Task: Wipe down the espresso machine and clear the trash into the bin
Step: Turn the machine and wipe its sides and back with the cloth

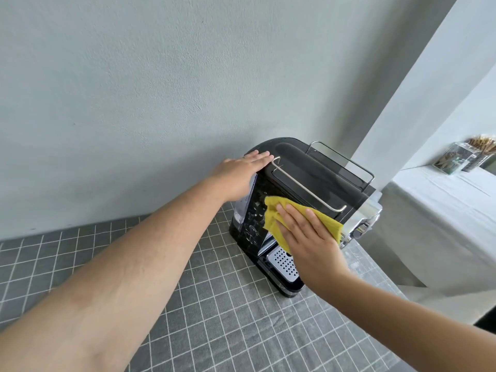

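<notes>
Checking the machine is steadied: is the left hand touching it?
Touching. The head view shows the left hand lying flat on the espresso machine, no gap.

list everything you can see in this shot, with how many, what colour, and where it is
espresso machine: one, black with chrome parts, on the table by the wall
drip tray: one, silver perforated, at the machine's base
cloth: one, yellow, pressed on the machine's front
tablecloth: one, grey with white grid, covering the table
clear box: one, transparent, brownish contents, far right white counter
left hand: flat on the machine's top left edge
right hand: flat on the cloth
</notes>
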`<state>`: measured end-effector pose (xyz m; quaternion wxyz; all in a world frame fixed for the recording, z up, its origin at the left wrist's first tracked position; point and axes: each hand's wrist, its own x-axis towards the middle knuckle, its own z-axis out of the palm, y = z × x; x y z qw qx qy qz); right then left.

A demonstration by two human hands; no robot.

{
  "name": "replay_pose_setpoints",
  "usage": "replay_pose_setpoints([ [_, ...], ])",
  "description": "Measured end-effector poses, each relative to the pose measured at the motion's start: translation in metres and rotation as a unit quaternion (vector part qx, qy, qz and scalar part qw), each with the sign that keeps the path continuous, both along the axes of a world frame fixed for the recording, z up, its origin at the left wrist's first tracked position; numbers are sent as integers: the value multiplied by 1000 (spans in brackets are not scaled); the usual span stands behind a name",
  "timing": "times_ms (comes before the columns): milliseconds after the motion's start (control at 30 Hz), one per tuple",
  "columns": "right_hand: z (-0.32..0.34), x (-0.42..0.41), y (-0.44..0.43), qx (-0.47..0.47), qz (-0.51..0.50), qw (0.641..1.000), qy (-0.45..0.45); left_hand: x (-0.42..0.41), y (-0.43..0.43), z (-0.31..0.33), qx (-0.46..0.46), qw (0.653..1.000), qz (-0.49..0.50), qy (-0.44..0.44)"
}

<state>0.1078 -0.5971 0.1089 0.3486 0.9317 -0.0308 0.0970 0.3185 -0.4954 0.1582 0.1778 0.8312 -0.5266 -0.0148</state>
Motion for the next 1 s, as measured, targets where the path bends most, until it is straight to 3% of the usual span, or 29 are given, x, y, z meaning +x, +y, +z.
replay_pose_setpoints([
  [167,11,61,21,-21,-40,998,44,-1,3,4,17,1000,0,-4],
  [267,6,33,12,-46,-23,998,42,-1,4,5,20,1000,1,-7],
  [400,-8,-26,-6,1,-3,1000,-13,-1,4,5,14,1000,-3,-6],
  [533,1,-1,3,13,7,999,-42,-1,6,7,13,1000,-8,0],
  [667,9,54,17,-41,-40,998,37,2,7,10,10,1000,-10,14],
  [767,-26,67,15,-71,-18,991,113,6,5,5,1,1000,-7,22],
  [900,-78,59,10,-19,-36,983,177,8,2,0,-11,1000,-13,18],
  [1000,-58,61,18,1,-45,984,172,10,3,3,-13,999,-13,30],
])
